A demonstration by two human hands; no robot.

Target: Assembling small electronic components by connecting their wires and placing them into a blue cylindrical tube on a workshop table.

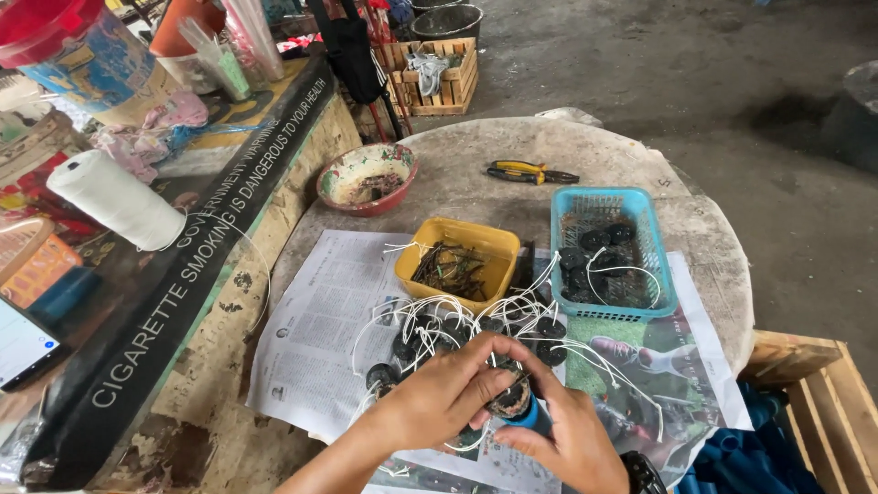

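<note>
A tub [457, 261] sits left of a basket [611, 252] on the counter [457, 174]. Behind them lie pliers [530, 171], with a bowl [368, 178] further left.

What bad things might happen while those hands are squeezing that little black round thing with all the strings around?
1. Loose white strings lie tangled just above both hands; a finger could snag one and drag the other black discs off the newspaper.
2. The left hand and right hand pinch one small dark disc on a blue piece; it might slip out.
3. The yellow tub sits close and could get bumped.
</note>
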